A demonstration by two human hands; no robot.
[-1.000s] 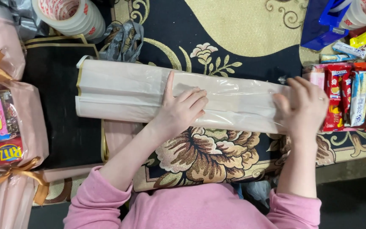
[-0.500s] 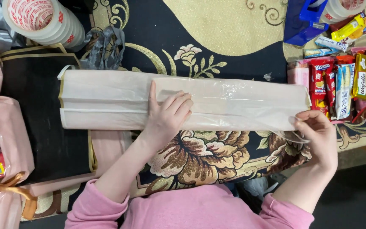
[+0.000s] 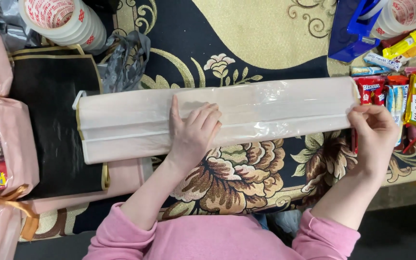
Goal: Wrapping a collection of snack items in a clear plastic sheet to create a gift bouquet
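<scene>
The folded pale pink wrapping sheet [image 3: 217,120] is lying across the middle of the frame on the patterned carpet [image 3: 246,38], its left end overlapping the black flat bag [image 3: 49,120]. The left hand [image 3: 193,132] is pressing flat on the sheet just left of centre, fingers spread and released, palm down; it is sitting in much the same spot as half a second ago. The right hand [image 3: 376,135] is now pinching the right end of the sheet between thumb and fingers at the right of the frame, whereas one second ago it was resting flat on top of that end. Snack packets [image 3: 410,96] are lying just beyond that end. Tape rolls [image 3: 63,21] are standing at upper left, and wrapped pink parcels [image 3: 1,144] are sitting along the left edge
</scene>
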